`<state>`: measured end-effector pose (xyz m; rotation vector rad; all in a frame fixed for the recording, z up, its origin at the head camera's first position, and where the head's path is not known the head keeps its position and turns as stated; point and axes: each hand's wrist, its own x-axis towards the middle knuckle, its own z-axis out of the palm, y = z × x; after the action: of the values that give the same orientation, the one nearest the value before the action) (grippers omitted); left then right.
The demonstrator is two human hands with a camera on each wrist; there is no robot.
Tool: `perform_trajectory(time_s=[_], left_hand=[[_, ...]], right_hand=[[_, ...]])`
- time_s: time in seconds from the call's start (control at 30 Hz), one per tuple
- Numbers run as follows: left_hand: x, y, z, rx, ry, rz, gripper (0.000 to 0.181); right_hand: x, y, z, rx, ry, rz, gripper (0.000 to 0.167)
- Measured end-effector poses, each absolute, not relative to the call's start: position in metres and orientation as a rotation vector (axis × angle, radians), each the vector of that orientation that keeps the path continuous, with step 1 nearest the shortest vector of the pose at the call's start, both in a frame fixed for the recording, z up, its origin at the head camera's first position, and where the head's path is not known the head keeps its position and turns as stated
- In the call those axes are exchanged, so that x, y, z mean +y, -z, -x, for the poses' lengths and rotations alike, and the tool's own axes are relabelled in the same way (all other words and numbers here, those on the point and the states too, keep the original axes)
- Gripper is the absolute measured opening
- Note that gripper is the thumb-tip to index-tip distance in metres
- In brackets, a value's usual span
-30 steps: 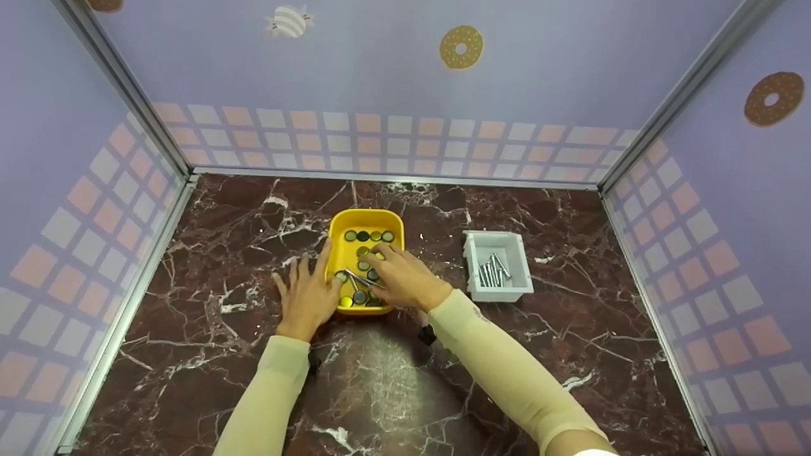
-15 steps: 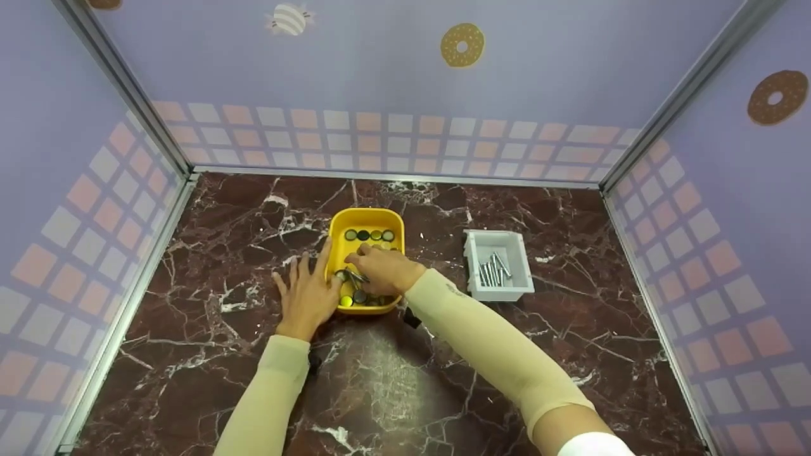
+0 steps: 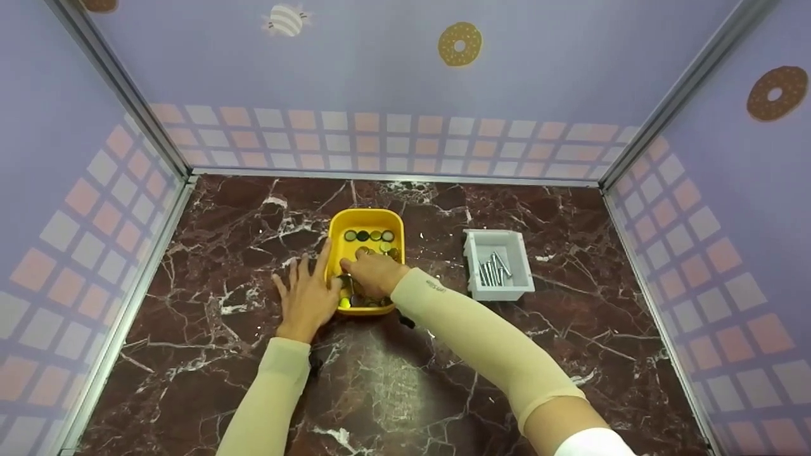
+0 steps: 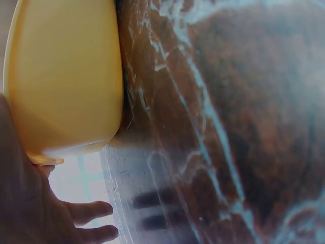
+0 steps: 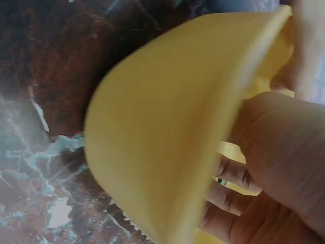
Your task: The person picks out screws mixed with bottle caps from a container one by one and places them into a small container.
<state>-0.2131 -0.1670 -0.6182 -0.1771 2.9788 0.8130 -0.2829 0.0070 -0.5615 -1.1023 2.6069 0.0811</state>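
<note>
In the head view, a yellow tray holds several round discs. My left hand lies at its left side with spread fingers, the thumb over the rim and the index finger along it. The left wrist view shows the tray's outer wall beside my left hand. My right hand reaches down into the near half of the tray and hides part of what lies there. In the right wrist view, the tray wall partly covers the fingers of my right hand; whether they grip anything is unclear.
A white bin with several metal screws stands on the dark marbled table, right of the yellow tray. Purple patterned panels enclose the back and both sides.
My right hand has moved left within the yellow tray and now covers much of the metal pieces seen there earlier. My left hand has stayed in place.
</note>
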Motion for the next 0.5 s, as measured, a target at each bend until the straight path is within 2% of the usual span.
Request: perform_trajectory(time_s=[0.5], left_hand=[[-0.167, 0.6186, 0.212, 2.994, -0.812, 0.169, 0.084]], right_hand=[[0.0111, 0.5693, 0.2823, 2.589, -0.028, 1.118, 0.054]])
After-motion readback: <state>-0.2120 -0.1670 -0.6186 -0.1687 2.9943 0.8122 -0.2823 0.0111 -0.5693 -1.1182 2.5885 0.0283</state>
